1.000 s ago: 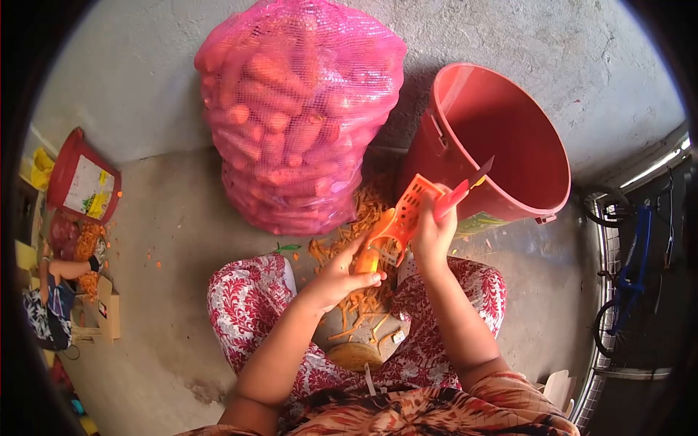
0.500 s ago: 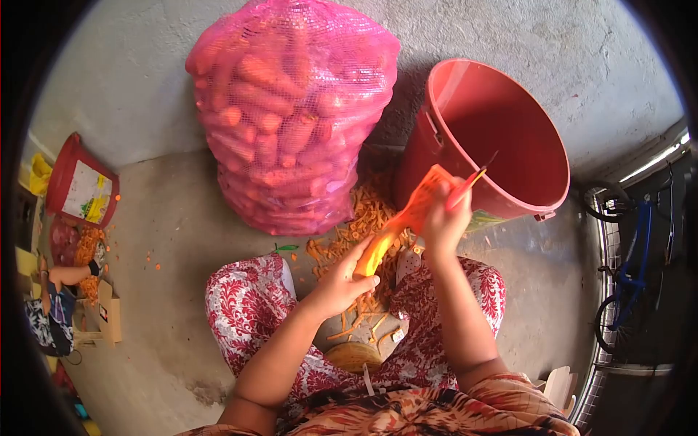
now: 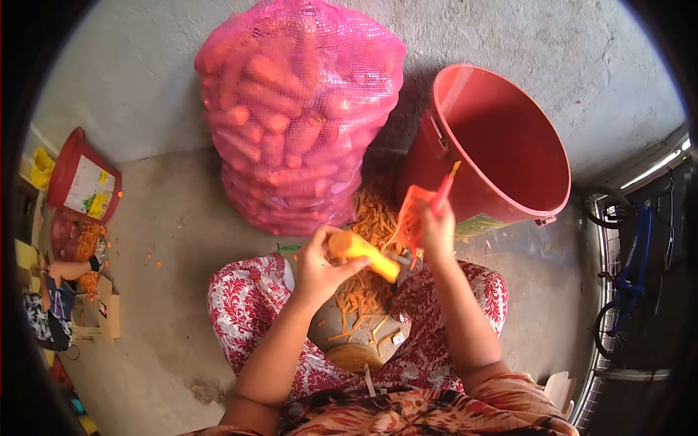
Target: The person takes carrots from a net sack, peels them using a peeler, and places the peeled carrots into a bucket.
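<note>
My left hand (image 3: 317,270) is closed around a bright yellow-orange carrot (image 3: 363,254), thumb along its near side. The carrot slants down to the right between my knees. To its right, my right hand (image 3: 437,231) grips a red-handled tool (image 3: 442,192) with a thin yellowish tip pointing up. An orange, flat, grid-like piece (image 3: 412,218) hangs beside the same hand; motion blur hides how it joins the tool. A small gap separates the carrot from my right hand. Orange peelings (image 3: 374,218) lie heaped on the floor below both hands.
A pink mesh sack (image 3: 298,131) full of carrots stands against the wall. Right of it is a tall red bucket (image 3: 502,138). At far left, another person's arm (image 3: 69,270) shows near a second red bucket (image 3: 83,178) and more peelings. A blue bicycle (image 3: 636,254) stands at right.
My right hand has come down a little, its tool now more upright. The carrot has swung from pointing up-right to down-right and is apart from the orange piece.
</note>
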A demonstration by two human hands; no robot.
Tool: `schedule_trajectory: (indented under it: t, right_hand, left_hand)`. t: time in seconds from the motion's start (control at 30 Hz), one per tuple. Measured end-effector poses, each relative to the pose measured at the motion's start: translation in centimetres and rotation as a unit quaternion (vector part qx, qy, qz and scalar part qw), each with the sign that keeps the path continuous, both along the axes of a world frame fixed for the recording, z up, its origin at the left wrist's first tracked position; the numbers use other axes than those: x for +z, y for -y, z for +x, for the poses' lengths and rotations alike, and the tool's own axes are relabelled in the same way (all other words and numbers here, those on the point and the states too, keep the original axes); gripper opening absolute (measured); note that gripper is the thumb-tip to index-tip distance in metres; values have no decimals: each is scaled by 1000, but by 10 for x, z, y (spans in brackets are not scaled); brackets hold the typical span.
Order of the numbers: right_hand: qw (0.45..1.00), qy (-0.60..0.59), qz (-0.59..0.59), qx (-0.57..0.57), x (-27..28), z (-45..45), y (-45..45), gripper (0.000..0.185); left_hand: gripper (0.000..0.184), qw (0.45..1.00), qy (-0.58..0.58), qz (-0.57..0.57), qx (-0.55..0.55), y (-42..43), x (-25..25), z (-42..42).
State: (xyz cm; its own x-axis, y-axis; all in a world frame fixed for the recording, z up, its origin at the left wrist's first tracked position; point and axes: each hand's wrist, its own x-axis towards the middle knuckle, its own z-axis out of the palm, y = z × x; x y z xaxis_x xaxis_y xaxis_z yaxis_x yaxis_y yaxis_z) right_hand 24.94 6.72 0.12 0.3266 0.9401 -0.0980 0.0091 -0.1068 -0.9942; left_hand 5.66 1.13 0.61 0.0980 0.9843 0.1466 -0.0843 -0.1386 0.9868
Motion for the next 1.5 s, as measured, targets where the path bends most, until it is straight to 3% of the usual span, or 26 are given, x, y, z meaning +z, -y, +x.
schedule_trajectory:
  t: [0.07, 0.1, 0.13, 0.17, 0.2, 0.23, 0.27, 0.3, 0.33, 0.4, 0.5, 0.6, 0.77, 0.87, 1.0, 1.1, 1.2, 1.3, 1.4, 1.43, 1.5]
  right_hand:
    - [998, -25, -21, 51, -2, -24, 14, 7]
    - [996, -31, -38, 71, -6, -34, 20, 8]
    - [994, -37, -55, 91, -13, -43, 26, 9]
    - [993, -7, 86, 76, -47, -50, 25, 9]
    - [994, 27, 68, 77, -43, -48, 23, 9]
    - [994, 60, 51, 76, -35, -44, 22, 9]
    - [992, 94, 33, 74, -25, -39, 20, 9]
    - [973, 207, 29, 100, -14, -33, 17, 9]
    - [955, 244, 30, 165, -8, -27, 19, 10]
    - [904, 311, 35, 293, 1, -18, 21, 12]
    - [857, 378, 2, 350, -1, -15, 27, 16]
    - [850, 375, -10, 371, -10, -14, 28, 16]
    - [845, 359, -35, 395, -8, -14, 29, 18]
    - [865, 268, 18, 424, -25, -10, 28, 15]
    - [871, 234, -38, 431, -25, -14, 27, 21]
    - [867, 253, -71, 424, -27, -14, 27, 19]
    - [862, 266, -47, 429, -43, -11, 27, 18]
    - [856, 265, -67, 439, -43, -13, 24, 18]
    - [850, 268, -64, 448, -38, -13, 22, 19]
    - [854, 269, -49, 442, -48, -13, 22, 19]
    - [858, 259, -50, 440, -53, -14, 25, 19]
  left_hand:
    - [31, 992, 121, -36, 15, -5, -5, 3]
    - [29, 996, 84, -29, 23, -6, -10, 6]
    - [25, 996, -52, 29, 70, -8, -32, 7]
    - [26, 991, -88, 52, 86, -11, -44, 8]
    - [27, 984, -124, 75, 101, -13, -49, 10]
    - [28, 994, -6, -64, 91, -13, -30, 12]
    - [29, 970, 112, -202, 78, -14, -10, 15]
    - [32, 963, 115, -237, 50, -17, -10, 8]
    - [33, 973, 55, -226, 0, -21, -13, -1]
    - [32, 971, -116, -211, 5, -27, -21, -10]
    - [31, 947, -313, 10, 68, -31, -35, -15]
    - [31, 952, -297, -64, 46, -29, -20, -13]
    - [34, 947, -311, -13, 75, -27, -24, -11]
    - [34, 956, -280, 10, 87, -27, -25, -7]
    - [36, 962, -252, 40, 93, -28, -28, -8]
    - [38, 943, -309, 80, 92, -29, -33, -14]
    - [39, 952, -292, 60, 72, -28, -36, -16]
    - [39, 957, -127, -250, -76, -32, -32, -20]
    - [35, 973, -214, -91, -13, -31, -40, -17]
    - [35, 953, -302, 5, 30, -31, -39, -18]
    - [35, 861, -457, 193, 111, -29, -36, -19]
